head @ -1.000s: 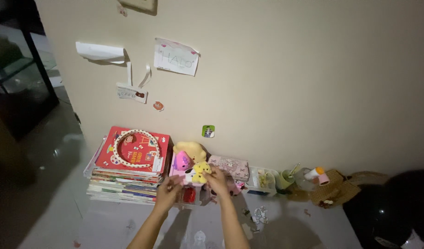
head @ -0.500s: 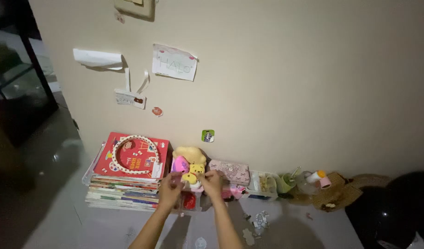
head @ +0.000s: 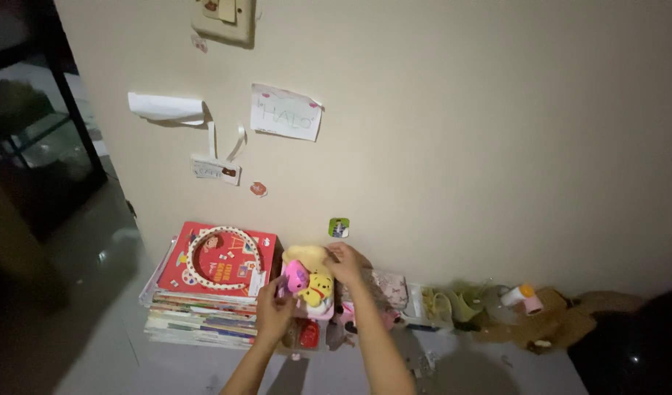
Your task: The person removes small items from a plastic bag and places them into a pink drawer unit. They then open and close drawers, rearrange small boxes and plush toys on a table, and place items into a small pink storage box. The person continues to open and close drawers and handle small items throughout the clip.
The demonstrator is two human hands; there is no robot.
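Softly, both hands (head: 276, 313) (head: 345, 262) touch rounded plush toys (head: 314, 281).

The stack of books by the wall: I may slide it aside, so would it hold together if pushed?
Probably heavy: the stack of books is many thin volumes deep. Its edges look uneven, so pushed high, the upper books might slip. The beaded headband lying loose on the red top book would likely slide off.
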